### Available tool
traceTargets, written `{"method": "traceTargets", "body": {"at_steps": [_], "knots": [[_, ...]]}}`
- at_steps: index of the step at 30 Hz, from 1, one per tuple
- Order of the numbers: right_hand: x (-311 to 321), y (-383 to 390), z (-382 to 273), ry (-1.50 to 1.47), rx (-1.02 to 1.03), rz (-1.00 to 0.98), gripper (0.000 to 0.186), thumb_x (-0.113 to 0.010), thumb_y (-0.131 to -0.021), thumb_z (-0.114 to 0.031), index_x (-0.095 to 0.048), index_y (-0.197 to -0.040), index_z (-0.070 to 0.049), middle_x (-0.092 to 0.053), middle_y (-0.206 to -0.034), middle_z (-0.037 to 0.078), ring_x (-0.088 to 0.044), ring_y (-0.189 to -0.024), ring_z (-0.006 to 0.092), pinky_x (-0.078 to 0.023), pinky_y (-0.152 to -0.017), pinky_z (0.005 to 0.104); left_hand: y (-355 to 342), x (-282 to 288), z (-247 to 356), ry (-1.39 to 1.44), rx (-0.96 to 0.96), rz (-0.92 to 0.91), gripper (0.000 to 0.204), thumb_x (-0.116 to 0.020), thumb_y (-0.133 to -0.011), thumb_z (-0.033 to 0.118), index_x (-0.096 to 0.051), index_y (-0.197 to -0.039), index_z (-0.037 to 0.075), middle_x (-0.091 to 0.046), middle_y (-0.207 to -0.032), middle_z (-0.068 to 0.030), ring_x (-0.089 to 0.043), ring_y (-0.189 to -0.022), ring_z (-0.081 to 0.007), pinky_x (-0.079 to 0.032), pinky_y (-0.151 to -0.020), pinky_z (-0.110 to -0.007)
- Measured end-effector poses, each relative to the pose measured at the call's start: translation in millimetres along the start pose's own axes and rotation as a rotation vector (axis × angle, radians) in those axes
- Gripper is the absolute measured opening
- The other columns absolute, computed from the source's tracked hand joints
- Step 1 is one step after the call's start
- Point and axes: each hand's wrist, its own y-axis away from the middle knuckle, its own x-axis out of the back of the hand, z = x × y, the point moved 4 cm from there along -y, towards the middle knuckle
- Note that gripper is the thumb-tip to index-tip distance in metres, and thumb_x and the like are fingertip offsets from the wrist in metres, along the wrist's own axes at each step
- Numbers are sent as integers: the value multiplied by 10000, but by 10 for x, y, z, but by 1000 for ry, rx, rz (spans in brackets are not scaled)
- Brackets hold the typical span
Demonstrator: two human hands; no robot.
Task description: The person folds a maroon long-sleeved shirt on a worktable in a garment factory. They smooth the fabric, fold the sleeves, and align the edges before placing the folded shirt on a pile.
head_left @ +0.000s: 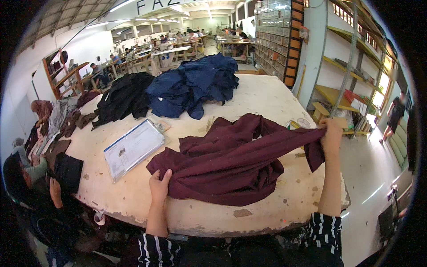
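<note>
A maroon piece of cloth [222,167], perhaps a garment, lies rumpled on the worn pale table [275,100] in front of me. At its left end my left hand [160,183] pinches the edge, thumb on top, low over the tabletop. My right hand [331,135] is closed round the other end, raised above the right side of the table. Between the two hands the upper fold is drawn into a taut band, and a loose corner hangs below my right hand. The rest of the cloth lies in soft folds beneath it.
Navy cloth [195,84] and black cloth [124,98] are heaped at the table's far side. Papers in a clear sleeve [135,144] lie left of the maroon cloth, a tape roll [303,123] behind it. Another person's hand [55,191] is at the left edge; shelves [342,66] stand right.
</note>
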Motion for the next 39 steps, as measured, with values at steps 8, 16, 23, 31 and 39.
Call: {"method": "traceTargets", "body": {"at_steps": [8, 16, 23, 31, 39], "knots": [[-106, 566, -1430, -875, 126, -515, 444, -724, -704, -220, -581, -1110, -110, -562, -1129, 119, -501, -1113, 250, -323, -1003, 485, 92, 14, -55, 272, 96, -46, 384, -623, -816, 76, -498, -1165, -22, -592, -1089, -85, -568, -948, -148, -437, -866, -281], [-365, 690, -2344, -955, 340, -618, 124, -634, -782, -122, -625, -870, -35, -627, -896, 49, -567, -847, 141, -445, -807, 296, 68, -45, -71, 271, -67, -152, 376, -680, -733, -35, -488, -1049, 34, -560, -889, 2, -536, -807, -94, -441, -754, -234], [-496, 824, -1553, -915, -139, -850, 294, -555, -869, -259, -612, -838, 27, -600, -696, 118, -583, -691, 213, -444, -695, 307, 385, -412, 283, -253, -552, -189, 495, -774, -661, 92, -556, -1105, 66, -512, -734, -17, -518, -705, -147, -418, -657, -273], [-70, 746, -1739, -797, 258, -291, 174, -624, -755, -140, -626, -918, -81, -588, -878, 93, -542, -898, 268, -370, -864, 375, 527, -367, 558, -580, -492, -237, 495, -713, -708, 132, -538, -1161, 37, -546, -1065, -152, -550, -895, -279, -426, -803, -367], [-174, 1038, -2119, -584, 500, -395, 189, -663, -754, -207, -667, -942, -178, -584, -820, -18, -531, -952, 180, -104, -1044, 616, 587, -572, 395, -184, -96, -307, 700, -660, -768, 98, -299, -1364, 30, -489, -1202, -187, -523, -1028, -263, -413, -893, -366]]}}
